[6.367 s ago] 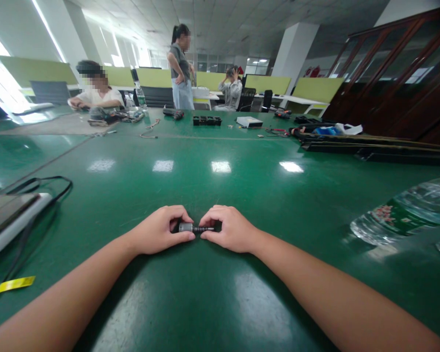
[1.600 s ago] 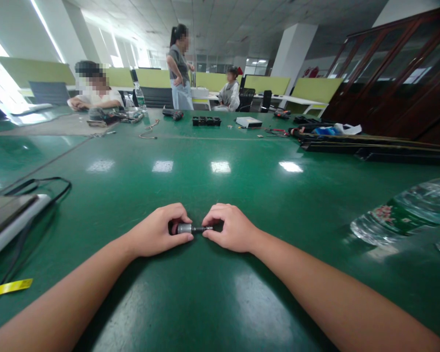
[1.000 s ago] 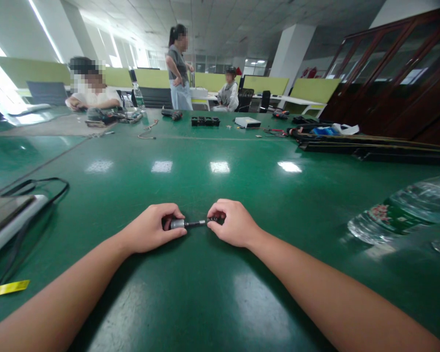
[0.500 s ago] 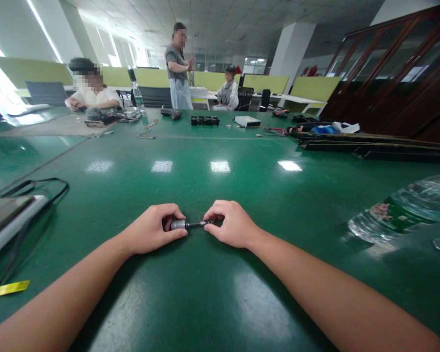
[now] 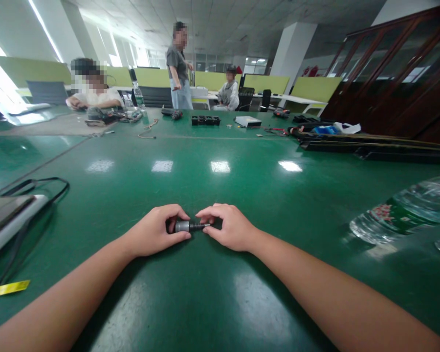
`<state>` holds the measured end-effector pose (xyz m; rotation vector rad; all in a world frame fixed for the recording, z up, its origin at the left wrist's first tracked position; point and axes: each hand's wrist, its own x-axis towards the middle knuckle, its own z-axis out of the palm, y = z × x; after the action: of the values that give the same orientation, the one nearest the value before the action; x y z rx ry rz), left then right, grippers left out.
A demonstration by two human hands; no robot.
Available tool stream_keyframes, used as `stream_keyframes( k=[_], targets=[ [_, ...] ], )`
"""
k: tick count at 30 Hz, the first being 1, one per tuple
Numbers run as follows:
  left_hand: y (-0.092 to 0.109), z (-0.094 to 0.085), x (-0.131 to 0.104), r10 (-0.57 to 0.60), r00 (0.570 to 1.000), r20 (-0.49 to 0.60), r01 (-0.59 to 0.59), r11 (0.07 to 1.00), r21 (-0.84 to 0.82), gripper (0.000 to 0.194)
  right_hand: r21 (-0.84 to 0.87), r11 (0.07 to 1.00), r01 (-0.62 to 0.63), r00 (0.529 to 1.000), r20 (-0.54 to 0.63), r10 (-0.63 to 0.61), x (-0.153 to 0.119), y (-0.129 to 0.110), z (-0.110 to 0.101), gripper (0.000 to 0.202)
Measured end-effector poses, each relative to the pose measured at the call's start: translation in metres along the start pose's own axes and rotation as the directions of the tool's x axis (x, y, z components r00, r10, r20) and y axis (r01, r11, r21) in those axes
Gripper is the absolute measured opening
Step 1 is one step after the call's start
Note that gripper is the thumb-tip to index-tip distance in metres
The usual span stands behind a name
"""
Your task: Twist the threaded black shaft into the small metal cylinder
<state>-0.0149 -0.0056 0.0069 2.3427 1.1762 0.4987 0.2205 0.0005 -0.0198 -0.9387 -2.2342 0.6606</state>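
Note:
My left hand point(image 5: 154, 231) is closed around a small grey metal cylinder with a thin shaft point(image 5: 182, 226), held sideways just above the green table. A black ribbed, spring-like piece point(image 5: 195, 227) sits on the shaft, right against the cylinder's end. The bare silvery shaft tip points right. Around that tip is my right hand point(image 5: 229, 227), thumb and fingers apart. Its thumb lies close to the tip; whether they touch I cannot tell.
At the right lies a large water bottle point(image 5: 399, 212). A white device with a dark screen point(image 5: 11, 217) and black cable is at left. Along the far side are a black slotted part point(image 5: 205, 120), a white box point(image 5: 248, 121) and black bars point(image 5: 388, 146). Several people are beyond.
The black ribbed piece has moved left along the shaft to the cylinder. My right fingers have let go of it and spread. The standing person's arm has dropped.

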Motion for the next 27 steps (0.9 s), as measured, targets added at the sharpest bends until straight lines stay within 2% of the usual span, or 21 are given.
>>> stream_keyframes(
  k=[23, 27],
  targets=[
    [0.0002, -0.0016, 0.0007, -0.031, 0.998, 0.049, 0.033, 0.999, -0.043, 0.031, 0.037, 0.999, 0.035, 0.999, -0.003, -0.035, -0.0009, -0.0015, -0.0004, 0.034],
    [0.0002, -0.0008, 0.0002, -0.032, 0.998, 0.063, 0.034, 0.998, -0.046, 0.031, 0.0, 0.999, 0.041, 0.999, 0.006, -0.041, -0.0005, -0.0025, -0.0006, 0.03]
  ],
)
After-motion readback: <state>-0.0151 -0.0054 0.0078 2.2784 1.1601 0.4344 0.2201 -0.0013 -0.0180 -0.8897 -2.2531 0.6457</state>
